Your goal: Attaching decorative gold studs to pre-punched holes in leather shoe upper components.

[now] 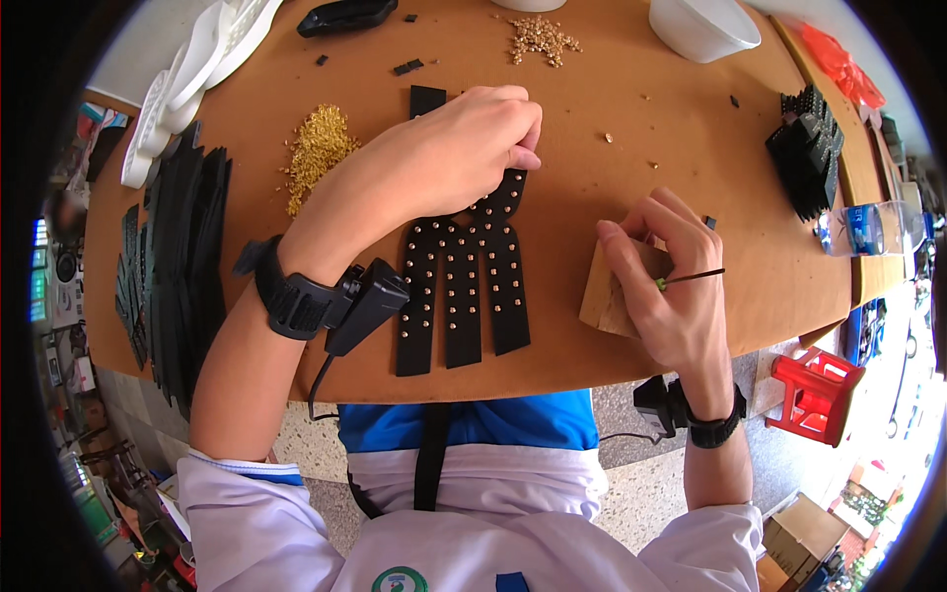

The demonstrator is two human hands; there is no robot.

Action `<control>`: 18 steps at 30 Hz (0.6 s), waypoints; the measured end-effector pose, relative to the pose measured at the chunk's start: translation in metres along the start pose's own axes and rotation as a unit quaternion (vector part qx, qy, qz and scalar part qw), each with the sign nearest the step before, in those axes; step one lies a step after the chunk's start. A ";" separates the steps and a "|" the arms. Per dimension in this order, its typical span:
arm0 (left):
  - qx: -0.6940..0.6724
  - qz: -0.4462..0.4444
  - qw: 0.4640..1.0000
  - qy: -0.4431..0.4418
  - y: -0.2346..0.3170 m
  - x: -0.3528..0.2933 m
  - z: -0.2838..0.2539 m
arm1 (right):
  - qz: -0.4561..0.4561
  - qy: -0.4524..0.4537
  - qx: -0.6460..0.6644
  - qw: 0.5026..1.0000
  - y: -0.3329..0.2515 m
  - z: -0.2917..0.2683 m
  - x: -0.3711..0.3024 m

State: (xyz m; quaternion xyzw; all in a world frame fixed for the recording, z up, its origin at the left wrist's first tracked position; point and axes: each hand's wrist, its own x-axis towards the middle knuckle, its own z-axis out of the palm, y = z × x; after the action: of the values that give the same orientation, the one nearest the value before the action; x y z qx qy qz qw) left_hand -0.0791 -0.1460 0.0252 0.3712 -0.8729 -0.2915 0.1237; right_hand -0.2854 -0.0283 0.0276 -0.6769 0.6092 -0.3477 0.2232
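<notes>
My left hand (483,138) reaches over a black studded strap piece (462,286) near the table's middle. Its fingers are closed at the upper right strap; the fingertips are partly hidden. Several dome-headed metal studs run along the straps, whose lower ends lie toward me. To the right, my right hand (676,281) is closed about a wooden block (604,296), thumb along its upper side. A thin dark stick (698,275) with a green bit crosses that hand between thumb and forefinger.
Gold-coloured small parts (321,148) lie left in a heap, loose studs (541,41) far ahead. Black strips (187,266) are stacked left, studded pieces (809,153) right. A white bowl (705,28), a clear bottle (868,229) and a red stool (814,395) also show.
</notes>
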 end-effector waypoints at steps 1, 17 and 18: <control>-0.011 -0.003 1.000 -0.004 0.000 0.000 0.000 | -0.001 0.001 0.000 1.000 0.000 0.000 0.000; 0.025 0.053 0.998 0.031 -0.007 -0.004 0.002 | -0.004 0.003 -0.003 1.000 0.001 0.001 -0.001; 0.025 0.061 0.997 0.033 -0.008 -0.004 0.002 | -0.003 0.002 -0.002 1.000 0.000 0.000 -0.001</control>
State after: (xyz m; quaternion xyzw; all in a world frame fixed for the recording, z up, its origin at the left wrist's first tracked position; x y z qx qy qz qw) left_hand -0.0722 -0.1465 0.0188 0.3299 -0.8963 -0.2492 0.1605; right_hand -0.2853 -0.0278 0.0268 -0.6783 0.6081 -0.3491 0.2194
